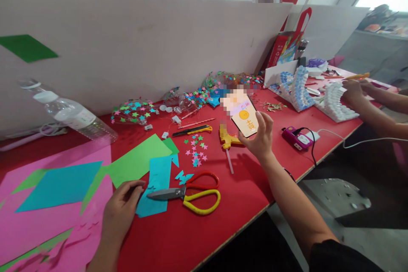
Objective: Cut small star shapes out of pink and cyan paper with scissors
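Observation:
My right hand [263, 138] is closed on a phone [247, 117], raised tilted above the table. Its pale side, with a yellow round figure and orange characters, faces me; part of it is blurred out. My left hand [123, 202] rests at the left edge of a blue paper strip [159, 170], fingers loosely curled and the thumb apart. I see nothing held in it. Scissors [188, 193] with one red and one yellow handle lie across the strip, blades towards my left hand. Small blue scraps [183, 177] sit by the handles. A yellow glue gun [229, 140] lies beneath the phone.
Pink paper [60, 229], green paper [137, 159] and a plastic bottle [75, 114] lie left. Paper stars [196, 153] and a utility knife [193, 130] are mid-table. A purple device [297, 138] with cables lies right. Another person's hands [353, 91] work at a white bumpy piece [336, 102].

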Demonstrator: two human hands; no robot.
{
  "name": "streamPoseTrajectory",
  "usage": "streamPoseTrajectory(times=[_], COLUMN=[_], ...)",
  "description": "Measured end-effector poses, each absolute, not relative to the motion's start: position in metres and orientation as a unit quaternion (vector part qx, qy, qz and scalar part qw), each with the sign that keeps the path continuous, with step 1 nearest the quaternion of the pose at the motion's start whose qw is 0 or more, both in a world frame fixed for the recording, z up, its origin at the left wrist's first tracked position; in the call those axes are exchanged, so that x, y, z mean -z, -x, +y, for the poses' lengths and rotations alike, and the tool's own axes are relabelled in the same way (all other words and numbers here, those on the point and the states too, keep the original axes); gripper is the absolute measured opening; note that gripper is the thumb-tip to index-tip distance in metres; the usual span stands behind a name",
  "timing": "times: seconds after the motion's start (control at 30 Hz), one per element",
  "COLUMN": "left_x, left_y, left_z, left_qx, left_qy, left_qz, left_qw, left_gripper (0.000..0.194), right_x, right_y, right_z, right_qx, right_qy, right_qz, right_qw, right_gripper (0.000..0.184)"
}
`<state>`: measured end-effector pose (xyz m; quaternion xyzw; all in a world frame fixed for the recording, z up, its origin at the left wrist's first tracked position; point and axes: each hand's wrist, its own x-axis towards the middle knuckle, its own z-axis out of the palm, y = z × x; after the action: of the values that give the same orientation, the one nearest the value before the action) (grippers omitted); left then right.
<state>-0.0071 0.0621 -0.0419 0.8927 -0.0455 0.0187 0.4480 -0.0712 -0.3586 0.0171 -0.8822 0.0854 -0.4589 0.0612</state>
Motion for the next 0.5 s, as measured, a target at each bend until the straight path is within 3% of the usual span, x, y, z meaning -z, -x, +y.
streamPoseTrajectory(times=[0.3,0.4,0.5], left_x=[0.042,0.042,0.041], left_y=[0.006,0.006,0.006], left_z=[0.061,0.061,0.06], left_qx=[-0.018,-0.026,-0.021], left_qy=[-0.89,-0.89,-0.889], left_qz=[-0.04,-0.045,-0.041], left_qw=[0.454,0.452,0.456], left_gripper=[0.025,0.024,0.024], right_x=[-0.013,-0.008,-0.001], right_y=[0.069,0.063,0.054], right_z=[-0.359,-0.36,-0.368], right_qx=[0.471,0.469,0.418], right_qy=[0.871,0.847,0.793], right_qz=[0.065,0.092,0.157], right_qw=[0.119,0.233,0.415], right_gripper=[0.085,0.084,0.083])
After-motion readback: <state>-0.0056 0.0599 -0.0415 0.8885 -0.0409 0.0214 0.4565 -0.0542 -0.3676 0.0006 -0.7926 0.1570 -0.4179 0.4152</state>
